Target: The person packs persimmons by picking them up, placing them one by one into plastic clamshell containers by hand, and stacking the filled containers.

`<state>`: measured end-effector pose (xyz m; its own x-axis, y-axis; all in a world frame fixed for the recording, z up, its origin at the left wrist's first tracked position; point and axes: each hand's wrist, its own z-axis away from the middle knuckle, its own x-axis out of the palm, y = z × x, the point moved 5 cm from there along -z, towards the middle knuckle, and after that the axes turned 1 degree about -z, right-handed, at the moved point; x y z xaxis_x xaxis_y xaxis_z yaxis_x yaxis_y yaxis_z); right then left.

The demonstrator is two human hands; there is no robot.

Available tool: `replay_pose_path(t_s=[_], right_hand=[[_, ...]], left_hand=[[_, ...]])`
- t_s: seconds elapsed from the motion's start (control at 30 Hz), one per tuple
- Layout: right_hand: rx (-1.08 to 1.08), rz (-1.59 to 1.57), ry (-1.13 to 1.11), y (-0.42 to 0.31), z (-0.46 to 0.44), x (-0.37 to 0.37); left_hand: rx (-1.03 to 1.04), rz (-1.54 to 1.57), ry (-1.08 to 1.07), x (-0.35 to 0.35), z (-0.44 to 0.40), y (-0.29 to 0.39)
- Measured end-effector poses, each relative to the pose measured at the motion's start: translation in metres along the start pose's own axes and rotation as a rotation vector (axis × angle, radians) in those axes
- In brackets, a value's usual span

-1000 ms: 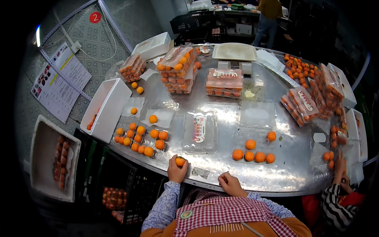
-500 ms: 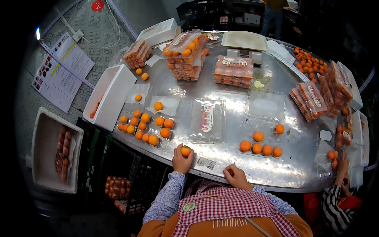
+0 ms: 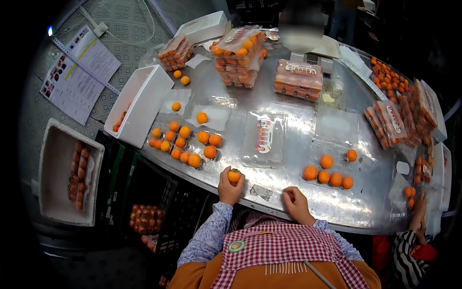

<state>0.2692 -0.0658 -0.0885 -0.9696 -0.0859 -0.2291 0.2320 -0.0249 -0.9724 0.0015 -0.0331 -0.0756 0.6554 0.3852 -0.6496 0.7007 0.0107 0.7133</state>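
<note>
Inside the left hand (image 3: pixel 231 189), one orange fruit (image 3: pixel 234 176) is staying gripped near the edge of the tabletop (image 3: pixel 275 178) while the view is shifting. Right of that grip, the right hand (image 3: pixel 297 206) is resting half-curled, contents unclear; beyond it, a clear tray (image 3: pixel 337 167) is gaining no fruit, its gaps remaining.

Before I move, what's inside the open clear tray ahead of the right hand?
Six orange fruits sit in the clear tray; whatever lies directly beneath them is hidden.
</note>
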Motion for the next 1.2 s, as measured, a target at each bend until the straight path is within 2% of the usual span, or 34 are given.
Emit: replay_pose_path(t_s=[0.07, 0.2, 0.3, 0.37, 0.4, 0.47, 0.6, 0.7, 0.8, 0.9, 0.93, 1.1, 1.17, 1.2], right_hand=[[-0.06, 0.12, 0.043, -0.013, -0.025, 0.0], [-0.268, 0.407, 0.213, -0.042, -0.082, 0.002], [-0.343, 0.668, 0.325, -0.041, -0.115, 0.009], [-0.107, 0.636, 0.224, -0.043, -0.132, 0.013], [0.015, 0.618, 0.174, -0.042, -0.137, 0.016], [0.069, 0.53, 0.129, -0.041, -0.145, 0.02], [0.151, 0.363, 0.171, -0.021, -0.146, 0.027], [0.4, 0.233, 0.088, -0.016, -0.133, 0.025], [0.474, -0.172, 0.092, -0.006, -0.105, 0.034], [0.372, -0.383, 0.186, 0.006, -0.08, 0.046], [0.463, -0.572, 0.148, -0.037, -0.067, 0.05], [0.349, -0.647, 0.198, -0.031, -0.053, 0.058], [0.279, -0.718, 0.157, -0.034, -0.057, 0.069], [0.228, -0.602, 0.113, -0.024, -0.062, 0.073]], left_hand=[[-0.09, 0.114, -0.009, 0.001, -0.004, -0.01], [-0.394, 0.657, -0.044, 0.012, -0.023, -0.033], [-0.386, 0.81, -0.05, 0.01, -0.043, -0.012], [-0.337, 0.772, -0.065, 0.011, -0.057, -0.002], [-0.329, 0.739, -0.079, 0.014, -0.064, -0.002], [-0.317, 0.688, -0.073, 0.029, -0.076, -0.017], [-0.448, 0.87, -0.25, 0.036, -0.082, -0.018], [-0.547, 0.968, -0.329, 0.032, -0.073, -0.021], [-0.573, 0.978, -0.4, 0.015, -0.063, -0.016], [-0.569, 1.047, -0.495, 0.005, -0.054, -0.023], [-0.576, 1.114, -0.505, 0.0, -0.052, -0.02], [-0.519, 1.398, -0.628, -0.041, -0.054, -0.008], [-0.428, 1.422, -0.612, -0.058, -0.056, -0.011], [-0.345, 1.294, -0.65, -0.067, -0.058, -0.013]])
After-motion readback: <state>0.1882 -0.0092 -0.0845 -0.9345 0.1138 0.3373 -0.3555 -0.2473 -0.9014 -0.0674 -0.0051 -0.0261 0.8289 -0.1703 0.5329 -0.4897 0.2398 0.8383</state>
